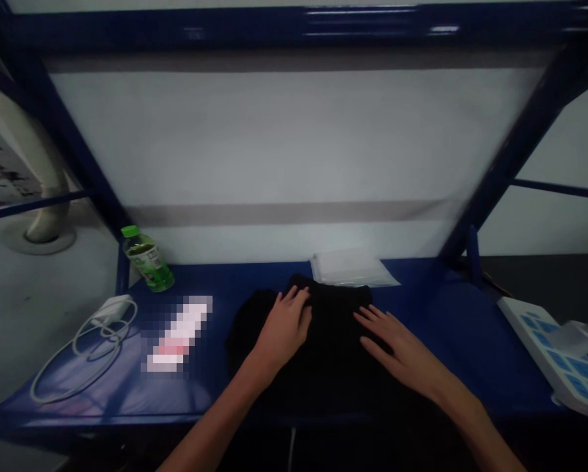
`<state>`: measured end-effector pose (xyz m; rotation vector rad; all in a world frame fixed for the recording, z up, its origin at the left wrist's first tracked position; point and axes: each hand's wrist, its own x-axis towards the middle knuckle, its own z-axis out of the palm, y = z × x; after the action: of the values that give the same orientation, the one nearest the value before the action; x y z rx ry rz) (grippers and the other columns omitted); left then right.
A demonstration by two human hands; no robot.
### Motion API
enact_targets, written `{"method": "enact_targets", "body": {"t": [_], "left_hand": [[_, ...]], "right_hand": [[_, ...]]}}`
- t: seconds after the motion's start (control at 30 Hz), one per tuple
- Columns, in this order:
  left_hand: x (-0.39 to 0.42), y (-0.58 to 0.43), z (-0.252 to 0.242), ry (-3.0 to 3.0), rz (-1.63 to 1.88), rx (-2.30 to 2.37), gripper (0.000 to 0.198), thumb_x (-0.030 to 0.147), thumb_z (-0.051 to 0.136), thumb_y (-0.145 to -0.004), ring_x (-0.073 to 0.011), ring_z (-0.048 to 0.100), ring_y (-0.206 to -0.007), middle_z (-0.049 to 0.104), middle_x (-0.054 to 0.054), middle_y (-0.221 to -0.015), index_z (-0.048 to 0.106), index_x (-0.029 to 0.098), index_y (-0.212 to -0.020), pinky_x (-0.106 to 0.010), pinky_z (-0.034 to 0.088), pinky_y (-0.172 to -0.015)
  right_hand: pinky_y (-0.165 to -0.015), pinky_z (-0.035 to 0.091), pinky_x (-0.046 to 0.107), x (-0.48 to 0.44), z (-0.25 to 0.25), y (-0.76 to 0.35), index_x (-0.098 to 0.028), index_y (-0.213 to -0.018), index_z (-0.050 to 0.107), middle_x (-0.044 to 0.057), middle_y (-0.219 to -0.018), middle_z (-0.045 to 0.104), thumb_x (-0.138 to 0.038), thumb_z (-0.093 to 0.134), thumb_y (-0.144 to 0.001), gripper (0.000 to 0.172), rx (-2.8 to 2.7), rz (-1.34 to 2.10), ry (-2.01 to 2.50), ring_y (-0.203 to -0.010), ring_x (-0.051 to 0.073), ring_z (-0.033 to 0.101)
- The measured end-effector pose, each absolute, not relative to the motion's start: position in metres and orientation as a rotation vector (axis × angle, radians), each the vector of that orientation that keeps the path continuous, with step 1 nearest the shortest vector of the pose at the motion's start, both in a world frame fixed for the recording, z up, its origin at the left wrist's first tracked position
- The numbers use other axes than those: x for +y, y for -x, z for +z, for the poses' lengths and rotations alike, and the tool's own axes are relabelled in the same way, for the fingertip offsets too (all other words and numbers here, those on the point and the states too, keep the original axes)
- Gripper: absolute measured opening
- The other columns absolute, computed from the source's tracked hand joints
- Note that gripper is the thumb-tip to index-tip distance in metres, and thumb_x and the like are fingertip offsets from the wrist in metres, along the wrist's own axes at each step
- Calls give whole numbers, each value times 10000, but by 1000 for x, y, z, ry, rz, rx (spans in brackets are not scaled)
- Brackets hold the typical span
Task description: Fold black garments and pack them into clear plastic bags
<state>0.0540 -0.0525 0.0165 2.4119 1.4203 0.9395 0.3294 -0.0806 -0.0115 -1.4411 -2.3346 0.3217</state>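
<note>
A black cloth item, perhaps a garment, lies bunched on the blue shelf in front of me; its exact kind is too dark to make out. My left hand rests on its left part, fingers stretched forward and slightly bent. On its right side lies my right hand, palm down with the fingers spread. Neither hand visibly grips the cloth. Just behind the cloth is a flat white packet in clear plastic.
A green-capped drink bottle stands at the back left. Near it lie a white charger with a looped cable and a blurred-out strip. A white power strip is at the right. Blue metal posts frame the shelf.
</note>
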Motion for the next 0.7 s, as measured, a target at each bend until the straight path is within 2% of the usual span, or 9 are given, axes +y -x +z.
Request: {"method": "enact_targets", "body": {"t": [0.07, 0.17, 0.37, 0.47, 0.53, 0.6, 0.63, 0.7], "left_hand": [[-53, -57, 6, -2542, 722, 1318, 378, 232, 400, -987, -286, 375, -1417, 547, -83, -1429, 497, 226, -1352, -548, 282, -1160], [-58, -57, -3, -2679, 524, 1211, 345, 273, 450, -978, -321, 393, -1402, 557, -88, -1419, 551, 223, -1305, -586, 243, -1168], [-68, -51, 8, -2631, 508, 1140, 493, 514, 475, -969, -318, 371, -1415, 501, -110, -1464, 569, 200, -1338, -557, 206, -1188], [-72, -44, 17, -2523, 661, 1141, 455, 506, 428, -997, -277, 402, -1401, 496, -74, -1473, 604, 244, -1324, -500, 260, -1176], [-73, -39, 21, -2413, 875, 1284, 421, 476, 404, -1011, -268, 496, -1324, 576, -78, -1398, 656, 242, -1254, -456, 359, -1114], [-71, -31, 21, -2264, 1010, 1538, 439, 497, 394, -1004, -274, 623, -1132, 692, -107, -1190, 709, 209, -1108, -413, 469, -958], [-69, -28, 21, -2186, 997, 1663, 468, 532, 394, -992, -275, 664, -1004, 722, -113, -1059, 716, 194, -1030, -390, 498, -849], [-64, -22, 18, -2067, 848, 1831, 536, 626, 412, -945, -270, 674, -792, 716, -108, -856, 698, 175, -909, -348, 473, -654]], "right_hand": [[-1192, 219, 558, -80, -21, -337, -309, -1481, 412, 35, -1565, 359, -548, 439, -975, 560, -2343, 334, 1453, -1467, 284, 244], [-1188, 226, 560, -81, -30, -339, -319, -1487, 400, 29, -1585, 314, -543, 436, -977, 558, -2330, 366, 1445, -1472, 287, 226], [-1185, 239, 553, -84, -34, -336, -334, -1504, 360, 15, -1605, 271, -530, 431, -984, 560, -2284, 432, 1441, -1485, 277, 183], [-1183, 239, 559, -85, -34, -337, -339, -1503, 361, 13, -1607, 269, -531, 429, -985, 557, -2279, 445, 1440, -1486, 281, 176], [-1185, 232, 559, -86, -33, -337, -341, -1502, 363, 11, -1609, 264, -536, 428, -985, 556, -2272, 452, 1448, -1488, 279, 169], [-1188, 227, 554, -87, -33, -336, -342, -1503, 360, 8, -1612, 256, -537, 425, -987, 555, -2264, 464, 1458, -1490, 273, 164], [-1189, 228, 552, -87, -32, -336, -343, -1503, 358, 6, -1613, 253, -536, 424, -988, 554, -2261, 471, 1459, -1490, 271, 164], [-1187, 233, 552, -88, -32, -336, -341, -1502, 363, 7, -1612, 254, -536, 425, -989, 552, -2256, 476, 1457, -1489, 274, 169]]}}
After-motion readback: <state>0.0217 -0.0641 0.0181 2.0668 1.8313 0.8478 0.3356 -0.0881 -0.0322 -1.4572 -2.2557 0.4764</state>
